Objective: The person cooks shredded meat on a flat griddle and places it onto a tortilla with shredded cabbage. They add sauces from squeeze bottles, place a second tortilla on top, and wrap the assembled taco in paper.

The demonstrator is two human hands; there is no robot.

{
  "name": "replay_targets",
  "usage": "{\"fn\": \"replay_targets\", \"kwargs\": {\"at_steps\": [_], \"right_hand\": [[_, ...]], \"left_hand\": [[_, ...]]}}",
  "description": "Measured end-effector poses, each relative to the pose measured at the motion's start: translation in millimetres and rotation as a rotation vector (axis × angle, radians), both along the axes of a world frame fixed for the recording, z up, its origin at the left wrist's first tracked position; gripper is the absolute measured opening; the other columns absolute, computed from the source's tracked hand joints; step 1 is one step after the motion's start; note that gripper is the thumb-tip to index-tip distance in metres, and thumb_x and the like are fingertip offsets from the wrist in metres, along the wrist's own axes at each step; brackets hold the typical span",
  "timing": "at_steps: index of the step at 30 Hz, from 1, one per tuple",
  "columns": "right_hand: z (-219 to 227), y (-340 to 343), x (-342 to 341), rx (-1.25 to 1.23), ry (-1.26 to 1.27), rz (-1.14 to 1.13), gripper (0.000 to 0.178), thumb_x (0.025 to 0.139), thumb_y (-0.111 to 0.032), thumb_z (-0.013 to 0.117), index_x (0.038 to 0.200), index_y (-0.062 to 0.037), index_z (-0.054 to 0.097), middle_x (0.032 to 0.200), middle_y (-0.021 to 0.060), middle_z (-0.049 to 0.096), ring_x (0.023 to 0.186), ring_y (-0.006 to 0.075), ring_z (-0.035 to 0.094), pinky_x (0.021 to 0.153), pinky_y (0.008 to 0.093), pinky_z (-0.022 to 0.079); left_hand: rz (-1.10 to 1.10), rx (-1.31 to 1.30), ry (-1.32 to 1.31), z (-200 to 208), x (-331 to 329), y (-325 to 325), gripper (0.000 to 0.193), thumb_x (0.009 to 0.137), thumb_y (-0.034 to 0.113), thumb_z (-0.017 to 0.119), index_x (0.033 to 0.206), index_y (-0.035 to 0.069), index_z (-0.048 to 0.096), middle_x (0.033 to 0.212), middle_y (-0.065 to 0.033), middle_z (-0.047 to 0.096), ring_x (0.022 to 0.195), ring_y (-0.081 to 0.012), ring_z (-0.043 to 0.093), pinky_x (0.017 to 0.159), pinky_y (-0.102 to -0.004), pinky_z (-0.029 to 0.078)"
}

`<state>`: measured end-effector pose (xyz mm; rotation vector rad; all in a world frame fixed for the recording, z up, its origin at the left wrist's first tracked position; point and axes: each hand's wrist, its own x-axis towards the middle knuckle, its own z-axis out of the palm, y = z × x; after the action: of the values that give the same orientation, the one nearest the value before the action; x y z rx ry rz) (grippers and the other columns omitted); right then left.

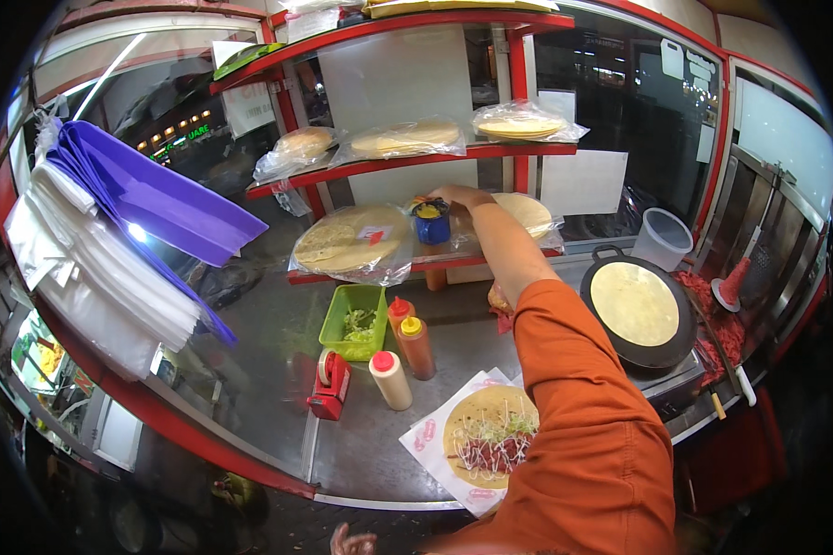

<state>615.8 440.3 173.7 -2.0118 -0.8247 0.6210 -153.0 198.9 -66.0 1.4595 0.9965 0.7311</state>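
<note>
My right arm, in an orange sleeve, stretches up to the lowest red shelf. There my right hand (461, 195) is at the top of a small blue container (431, 226) with yellow and dark bits in it; its fingertips are too small and hidden to make out. At the lower edge, my left hand (353, 540) shows only in part, fingers apart and loosely bent, holding nothing visible. On the counter, a round flatbread (477, 413) topped with shredded greens, reddish filling and white sauce lies on printed paper (423, 439), partly covered by my right arm.
A green tub (327, 326) of shredded lettuce stands by red-capped and yellow-capped sauce bottles (416, 350) and a red tape dispenser (329, 387). Right, a flatbread lies on a black griddle (611, 342), near a knife (745, 387). Bagged flatbreads (354, 239) fill the shelves; plastic bags (111, 268) hang left.
</note>
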Motion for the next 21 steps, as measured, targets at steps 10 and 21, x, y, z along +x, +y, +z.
{"fn": "replay_targets", "kwargs": {"at_steps": [10, 21], "right_hand": [[50.6, -103.2, -64.6, -0.032, -1.232, -0.098, 0.022, 0.088, -0.015, 0.054, 0.099, -0.0039, 0.071, 0.098, 0.0226, 0.070, 0.094, 0.0380, 0.069, 0.083, 0.0483, 0.055], [-50.4, -315.2, -350.0, 0.285, -1.198, 0.265, 0.013, 0.081, -0.010, 0.063, 0.086, 0.0017, 0.060, 0.084, 0.0158, 0.060, 0.074, 0.0317, 0.061, 0.063, 0.0408, 0.051]], "left_hand": [[-0.263, 0.225, -0.261, 33.9, 78.1, 80.3, 0.057, 0.095, 0.030, 0.070, 0.138, 0.003, 0.045, 0.101, -0.0131, 0.071, 0.093, -0.0234, 0.070, 0.091, -0.0369, 0.053], [-0.497, -0.968, -0.932, 124.9, 342.4, 38.2, 0.081, 0.090, 0.061, 0.061, 0.147, 0.010, 0.035, 0.138, -0.0210, 0.054, 0.118, -0.0391, 0.060, 0.104, -0.0554, 0.045]]}}
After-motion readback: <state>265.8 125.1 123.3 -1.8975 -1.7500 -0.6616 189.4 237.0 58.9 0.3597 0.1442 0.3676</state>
